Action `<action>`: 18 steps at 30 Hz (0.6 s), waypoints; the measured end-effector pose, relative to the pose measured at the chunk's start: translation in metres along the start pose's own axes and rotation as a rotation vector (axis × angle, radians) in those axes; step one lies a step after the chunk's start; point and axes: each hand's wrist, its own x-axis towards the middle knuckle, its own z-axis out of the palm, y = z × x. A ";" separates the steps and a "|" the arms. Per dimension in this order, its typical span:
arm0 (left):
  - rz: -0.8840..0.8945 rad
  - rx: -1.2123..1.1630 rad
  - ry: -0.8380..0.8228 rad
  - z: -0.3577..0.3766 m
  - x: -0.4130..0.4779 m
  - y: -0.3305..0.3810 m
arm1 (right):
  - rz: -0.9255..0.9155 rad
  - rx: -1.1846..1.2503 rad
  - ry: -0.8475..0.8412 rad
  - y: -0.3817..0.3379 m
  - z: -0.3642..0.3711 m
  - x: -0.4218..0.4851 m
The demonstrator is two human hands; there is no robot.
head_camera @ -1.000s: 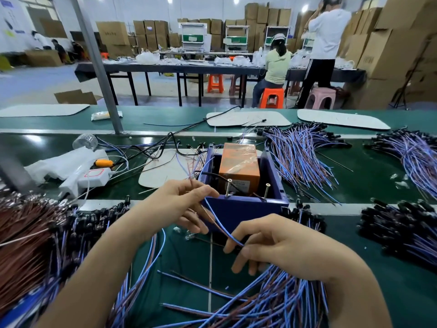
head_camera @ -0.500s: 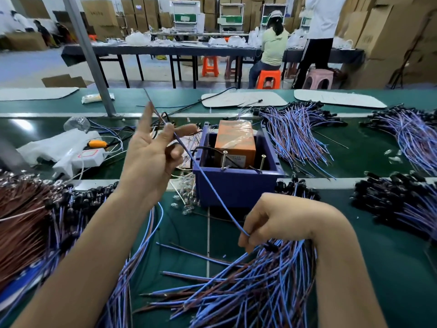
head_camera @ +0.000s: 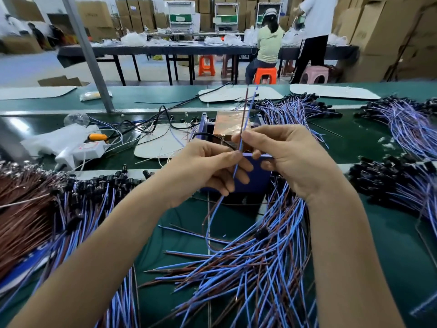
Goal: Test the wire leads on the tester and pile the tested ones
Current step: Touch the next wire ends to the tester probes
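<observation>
My left hand (head_camera: 208, 166) and my right hand (head_camera: 283, 157) together pinch one blue-and-brown wire lead (head_camera: 243, 124) held upright in front of me. Its two ends point up past the tester, and its lower part (head_camera: 210, 223) loops down to the belt. The tester is a blue box (head_camera: 257, 176) with an orange block (head_camera: 227, 126) inside, mostly hidden behind my hands. A loose heap of blue and brown leads (head_camera: 248, 268) lies on the green belt below my right wrist.
More lead piles lie at the left (head_camera: 78, 209), far right (head_camera: 402, 185) and behind the tester (head_camera: 295, 110). A white power strip (head_camera: 87, 147), a plastic bag and black cables sit at the left. A grey post (head_camera: 87, 53) rises at the back left. People work at a far table.
My left hand has come down from its raised spot to meet my right hand, which has lifted from the heap. Both now hold the lead upright in front of the tester.
</observation>
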 end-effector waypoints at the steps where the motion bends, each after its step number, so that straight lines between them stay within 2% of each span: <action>1: -0.018 0.012 -0.022 0.001 0.000 0.000 | 0.000 -0.003 0.014 0.000 0.000 0.000; 5: -0.092 0.113 -0.020 0.001 -0.002 0.000 | 0.015 0.084 -0.016 -0.003 -0.001 -0.002; 11: 0.060 0.007 0.151 0.000 0.002 -0.001 | 0.094 -0.107 -0.121 -0.001 0.001 -0.001; 14: 0.115 0.037 0.236 0.002 0.004 -0.005 | 0.104 -0.187 -0.201 0.001 0.003 0.000; 18: 0.119 0.056 0.260 0.002 0.008 -0.010 | 0.120 -0.197 -0.214 0.005 0.002 0.002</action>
